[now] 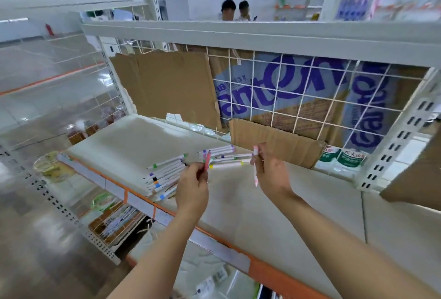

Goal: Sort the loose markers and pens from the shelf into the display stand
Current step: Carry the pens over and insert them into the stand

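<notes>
Several loose white markers with coloured bands lie on the white shelf [124, 146]: one bunch [164, 174] near the front edge and another bunch [226, 155] further back. My left hand [193, 186] pinches a red marker [207, 161] held upright above the shelf. Just right of it, my right hand [269, 170] grips a pink-capped white marker [255, 167], also upright. Both hands hover over the shelf between the two bunches. No display stand is in view.
Torn cardboard sheets [171, 84] and a wire grid [298, 89] close the back of the shelf, with printed cartons behind. Another cardboard flap [274, 141] leans behind my right hand. An orange price rail [269, 272] runs along the front edge. Two people stand far back.
</notes>
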`<move>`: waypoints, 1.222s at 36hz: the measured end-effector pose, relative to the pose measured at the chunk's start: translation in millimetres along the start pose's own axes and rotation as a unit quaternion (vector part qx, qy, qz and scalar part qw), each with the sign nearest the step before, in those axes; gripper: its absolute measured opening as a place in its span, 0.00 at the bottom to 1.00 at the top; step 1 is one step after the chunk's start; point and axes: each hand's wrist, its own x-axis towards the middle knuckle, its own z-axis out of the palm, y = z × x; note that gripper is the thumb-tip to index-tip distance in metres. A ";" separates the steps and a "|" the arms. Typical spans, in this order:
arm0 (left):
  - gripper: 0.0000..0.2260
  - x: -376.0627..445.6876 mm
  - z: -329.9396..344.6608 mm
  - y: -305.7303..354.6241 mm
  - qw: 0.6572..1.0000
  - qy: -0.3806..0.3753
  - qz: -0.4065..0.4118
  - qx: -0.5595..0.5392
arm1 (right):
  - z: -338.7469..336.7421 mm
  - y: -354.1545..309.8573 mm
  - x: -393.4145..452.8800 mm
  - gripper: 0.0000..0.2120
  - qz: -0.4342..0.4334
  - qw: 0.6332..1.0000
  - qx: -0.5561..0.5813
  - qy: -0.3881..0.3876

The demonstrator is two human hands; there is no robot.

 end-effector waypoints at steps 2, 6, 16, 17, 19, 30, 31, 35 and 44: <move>0.05 -0.5 2.2 0.9 1.000 -0.019 0.014 -0.010 | -7.6 5.0 -6.3 0.10 0.019 1.000 -0.020 0.015; 0.06 -2.8 6.8 1.7 0.998 -0.051 0.022 -0.039 | -26.2 12.6 -21.2 0.09 0.074 0.996 -0.037 0.044; 0.05 -20.4 32.7 24.2 0.979 -0.150 0.090 -0.104 | -76.6 19.8 -75.4 0.08 0.171 0.963 -0.144 0.150; 0.05 -23.2 37.1 27.6 0.976 -0.160 0.097 -0.110 | -82.8 20.6 -82.4 0.08 0.183 0.959 -0.148 0.159; 0.04 -29.2 46.3 36.4 0.970 -0.179 0.113 -0.123 | -96.3 23.0 -97.6 0.08 0.208 0.950 -0.147 0.181; 0.07 -90.1 101.9 106.8 0.922 -0.286 0.185 -0.186 | -185.1 50.8 -198.8 0.05 0.281 0.885 -0.179 0.326; 0.07 -99.3 105.2 114.9 0.917 -0.294 0.196 -0.186 | -193.9 52.6 -208.1 0.04 0.286 0.879 -0.180 0.337; 0.06 -138.3 119.0 147.3 0.903 -0.311 0.233 -0.184 | -227.5 62.5 -244.9 0.14 0.290 0.858 -0.178 0.384; 0.07 -247.7 151.5 224.9 0.877 -0.355 0.255 -0.199 | -318.9 78.9 -337.6 0.03 0.330 0.827 -0.213 0.402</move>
